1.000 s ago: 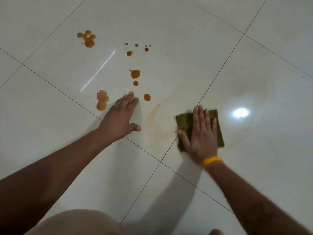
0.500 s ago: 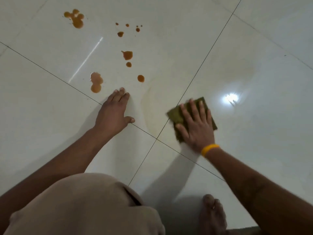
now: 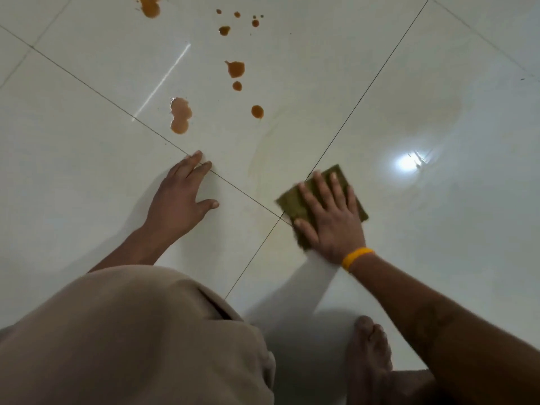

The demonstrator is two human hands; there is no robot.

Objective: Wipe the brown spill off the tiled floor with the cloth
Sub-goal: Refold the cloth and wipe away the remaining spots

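Head view: the cloth (image 3: 295, 207), an olive folded square, is pressed flat on the floor (image 3: 438, 258) under the right hand (image 3: 328, 220), whose fingers are laid straight and slightly spread across it, thumb out to the left edge; nothing is gripped. The cloth is set at the crossing of two grout lines, its far corner pointing up and right. A yellow band (image 3: 357, 257) is worn at that wrist, and the right forearm is stretched in from the lower right corner. The spill (image 3: 181, 115) is seen well apart from the cloth, up and to the left, as separate brown drops and blots running to the top edge; a faint pale smear is seen between the nearest drop and the cloth. The left hand (image 3: 179, 197) is planted flat on the tile, fingers together and straight, fingertips on a grout line just below the largest blot, holding nothing. Bare glossy tile lies to the right of the cloth, with a bright light glare (image 3: 406, 164). A knee in tan fabric (image 3: 131, 340) fills the lower left, and a bare foot (image 3: 369, 352) is placed below the right arm.
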